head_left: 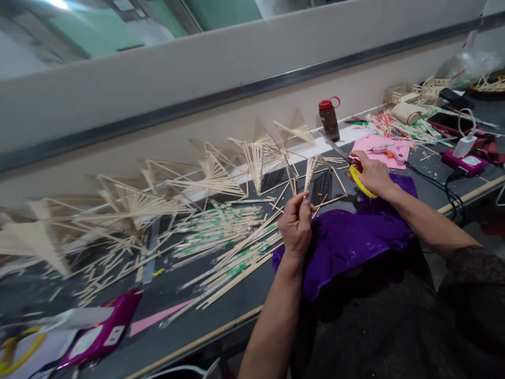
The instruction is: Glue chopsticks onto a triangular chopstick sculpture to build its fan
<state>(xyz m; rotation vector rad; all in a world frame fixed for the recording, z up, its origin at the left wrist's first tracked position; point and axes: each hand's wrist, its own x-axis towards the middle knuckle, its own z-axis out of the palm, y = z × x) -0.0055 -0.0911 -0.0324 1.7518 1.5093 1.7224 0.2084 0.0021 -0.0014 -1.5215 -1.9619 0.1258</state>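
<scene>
My right hand [374, 176] is closed around scissors [362, 183] with yellow handles, their blades pointing up and left over the table. My left hand [295, 223] is pinched, thumb against fingers. Right at its fingertips is the narrow lower end of a fan of thin wooden sticks [311, 169], part of an angular stick frame; whether the fingers grip it or some small piece is too unclear to see. Purple cloth [351, 239] lies below both hands, over my lap and the table edge. Wooden chopsticks [244, 258] in green-printed wrappers lie left of my left hand.
Several stick fan structures [221, 176] stand along the wall side. A red-lidded bottle [329, 121] stands behind the scissors. A glue gun [390, 152] rests on pink paper [361, 145], its cord trailing right. Magenta power boxes [465, 162] sit at both ends.
</scene>
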